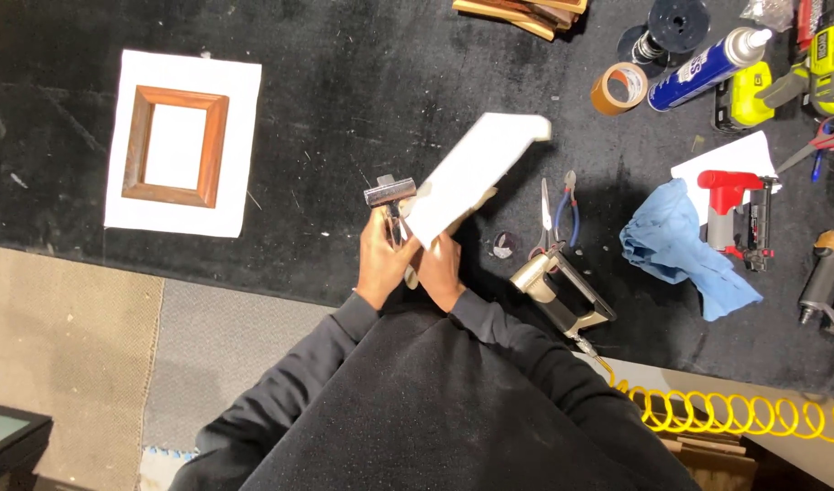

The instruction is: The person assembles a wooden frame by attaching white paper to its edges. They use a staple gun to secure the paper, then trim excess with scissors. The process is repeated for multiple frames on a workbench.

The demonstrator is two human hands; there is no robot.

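- Left hand was clamped on a small scraper tool with a metal head, near frame centre, head pointing to 12 o'clock.
- Right hand was closed on the lower edge of a white board, which tilted up toward 1 o'clock.
- Both hands were just beside each other, above the black worktop; scraper head sat at the board's 9 o'clock edge, touching or nearly so, could not tell.
- Dark sleeves ran down to 6 o'clock.
- Wooden picture frame lay on a white sheet at 10 o'clock, well apart from the hands.
- Pliers with blue handles and a metal stapler gun lay at 3 o'clock of the hands, near.
- Yellow coiled hose ran from the gun toward 4 o'clock.
- Blue cloth and a red-and-black nailer lay further out at 3 o'clock.
- Tape roll, blue spray can and yellow-green power tool sat at 2 o'clock.
- Stack of wood strips at 12 o'clock edge.
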